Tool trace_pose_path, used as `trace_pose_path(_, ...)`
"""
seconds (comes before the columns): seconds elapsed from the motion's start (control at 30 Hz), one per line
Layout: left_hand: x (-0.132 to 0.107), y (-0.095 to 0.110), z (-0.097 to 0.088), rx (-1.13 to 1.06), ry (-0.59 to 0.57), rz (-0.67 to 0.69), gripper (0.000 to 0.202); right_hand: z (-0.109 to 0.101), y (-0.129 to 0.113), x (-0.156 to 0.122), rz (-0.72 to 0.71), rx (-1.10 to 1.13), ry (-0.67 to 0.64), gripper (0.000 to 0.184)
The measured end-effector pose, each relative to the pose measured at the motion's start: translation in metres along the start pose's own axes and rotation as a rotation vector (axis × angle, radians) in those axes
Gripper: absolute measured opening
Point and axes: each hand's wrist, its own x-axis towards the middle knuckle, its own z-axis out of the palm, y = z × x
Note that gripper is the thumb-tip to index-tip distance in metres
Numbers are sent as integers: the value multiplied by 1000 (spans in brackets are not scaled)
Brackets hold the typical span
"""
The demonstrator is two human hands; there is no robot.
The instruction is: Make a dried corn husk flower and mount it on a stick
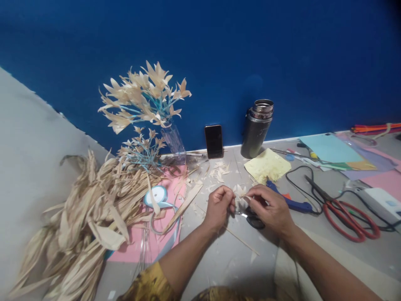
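In front of me, my left hand (216, 207) and my right hand (272, 207) are close together over the table. Between their fingertips is a small pale flower of dried corn husk (240, 191), pinched from both sides. My left fingers are curled and partly hide what they grip. Just under the hands lies a small pair of scissors with black handles (255, 222), partly covered by my right hand. A blue glue gun (293, 202) rests right beyond my right hand. A thin stick (241, 241) lies below my left wrist.
Dried corn husks (90, 209) are heaped at the left, beside a ribbon roll (156, 195). Husk flowers (147, 94) stand in a clear vase (173, 140). A phone (214, 142) and an uncapped flask (255, 131) stand by the wall. Red-handled scissors (341, 219) lie at the right.
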Motion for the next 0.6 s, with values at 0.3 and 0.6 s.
trace_pose_path(0.3, -3, 6, 4, 103, -44, -39, 32, 1, 3, 0, 16, 36, -39, 10)
trace_pose_path(0.6, -2, 4, 2, 153, -23, 2, 23, -4, 3, 3, 70, 4, -72, 11)
